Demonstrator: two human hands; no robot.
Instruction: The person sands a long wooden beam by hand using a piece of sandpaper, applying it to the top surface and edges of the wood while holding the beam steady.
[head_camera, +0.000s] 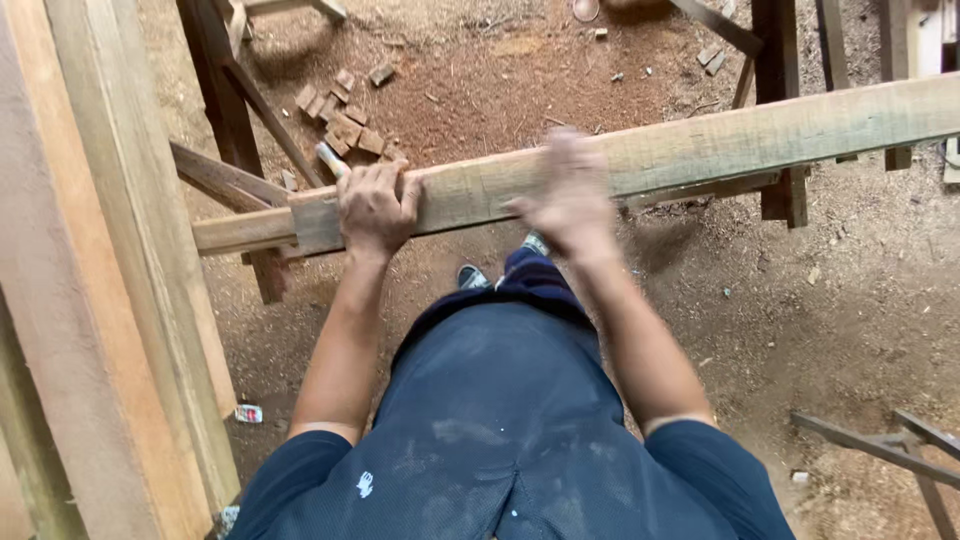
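a: looking down at it, where does the work stand?

b: early, i'd judge. the long wooden beam (640, 160) lies across the view, slanting up to the right, resting on a dark timber frame (782, 110) at the far side and on another board (240, 230) at its near end. it is whole, with no cut or mark that i can make out on its face.

a: and the hands?

b: the left hand (375, 208) is clamped over the top edge of the beam near its left end, fingers curled over the far side, grasping it firmly. the right hand (572, 195) is on or just over the beam nearer the middle, but it is blurred; i cannot tell whether it is gripping or lying flat.

a: any tool in play?

b: none in either hand that shows. a small pale object sticks out just beyond the left hand's knuckles, too small to name.

a: so what is done and what is left?

b: the beam is up on its supports and steadied on one side. whatever shaping it needs looks not yet begun. small offcut blocks (340, 115) sit on the sawdust floor (860, 300) beyond, and tall planks (110, 260) stand at the left.
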